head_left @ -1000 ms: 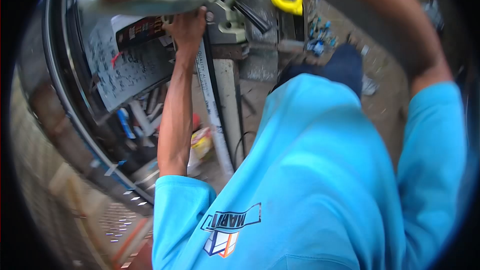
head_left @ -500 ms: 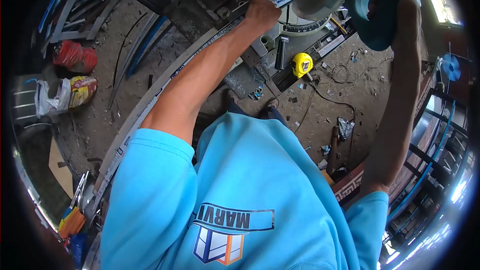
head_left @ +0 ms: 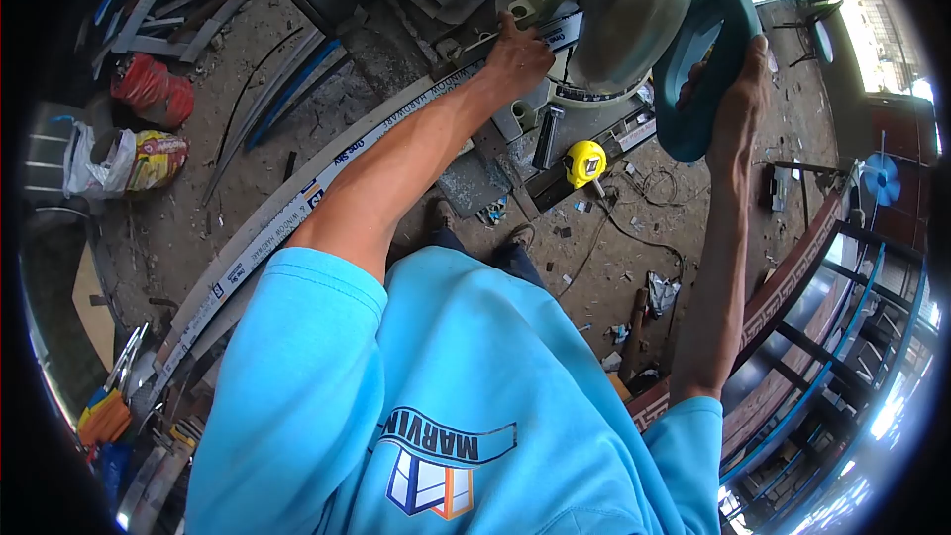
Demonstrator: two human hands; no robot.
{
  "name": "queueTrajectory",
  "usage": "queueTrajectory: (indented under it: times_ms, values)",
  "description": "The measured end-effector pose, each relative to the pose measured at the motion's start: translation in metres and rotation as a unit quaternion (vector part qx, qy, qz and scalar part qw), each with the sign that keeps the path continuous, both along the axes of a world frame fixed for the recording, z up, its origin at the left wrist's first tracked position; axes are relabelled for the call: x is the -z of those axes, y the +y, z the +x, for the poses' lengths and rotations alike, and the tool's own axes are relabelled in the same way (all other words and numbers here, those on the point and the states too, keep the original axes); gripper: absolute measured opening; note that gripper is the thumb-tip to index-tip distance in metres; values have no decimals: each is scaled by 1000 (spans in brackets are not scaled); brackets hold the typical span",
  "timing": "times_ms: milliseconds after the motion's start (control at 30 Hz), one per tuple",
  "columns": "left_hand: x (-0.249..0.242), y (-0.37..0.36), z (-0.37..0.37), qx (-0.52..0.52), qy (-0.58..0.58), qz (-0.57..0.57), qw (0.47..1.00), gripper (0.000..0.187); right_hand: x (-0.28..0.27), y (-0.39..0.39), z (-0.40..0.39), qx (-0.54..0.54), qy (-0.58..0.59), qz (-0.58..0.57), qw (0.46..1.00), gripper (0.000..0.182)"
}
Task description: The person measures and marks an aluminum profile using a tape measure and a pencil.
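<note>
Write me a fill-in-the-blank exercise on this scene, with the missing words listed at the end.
1. The tape measure is coloured ____.
2. The grip on the teal handle is the person's ____ one.
3. The long strip beside the left forearm is printed "One ____".

Missing words: yellow; right; Sky.

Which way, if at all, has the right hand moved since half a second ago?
Yes: judged against the yellow tape measure, the right hand has come nearer, down and leftward in view.
</note>
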State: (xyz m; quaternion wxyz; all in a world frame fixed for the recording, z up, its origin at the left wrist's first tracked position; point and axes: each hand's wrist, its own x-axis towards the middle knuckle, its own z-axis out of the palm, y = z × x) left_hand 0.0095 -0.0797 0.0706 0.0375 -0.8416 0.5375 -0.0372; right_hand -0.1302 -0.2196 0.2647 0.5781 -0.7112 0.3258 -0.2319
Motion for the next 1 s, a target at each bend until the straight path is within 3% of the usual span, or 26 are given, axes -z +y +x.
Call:
queueTrajectory:
  times_ms: [267, 367, 433, 467, 500, 533, 600, 633, 733, 1000]
  values:
    - [6, 0, 0, 5, -8, 17, 1000, 23, 18, 1, -6, -10, -29, -6, 1000, 52]
    - [24, -1, 1, -5, -68, 48, 997, 24, 20, -2, -7, 18, -14, -16, 1000, 48]
    - [30, 1, 6, 4, -54, 45, 997, 29, 57, -13, -1, 59, -53, -161, 984, 39]
    - [40, 6, 10, 44, -74, -57, 995, 35, 59, -13, -4, 55, -14, -314, 948, 41]
    - [70, 7, 26, 13, -50, 15, 999, 43, 55, -12, -5, 17, -4, -263, 965, 47]
    - [100, 12, 47, 111, -41, -131, 984, 47, 23, -4, -14, 6, 2, -78, 997, 54]
    - [67, 12, 34, 143, -127, -127, 973, 53, 6, -5, -25, -42, 43, 30, 998, 65]
    - [71, 13, 38, 132, -121, -108, 978, 51, 26, -2, -17, -3, -15, -33, 999, 66]
    - [55, 18, 37, 113, -101, -52, 987, 45, 31, 2, -16, 20, -36, -58, 997, 63]
    - [39, 9, 31, 78, -70, -26, 994, 45, 33, 0, -23, -2, -57, -43, 997, 70]
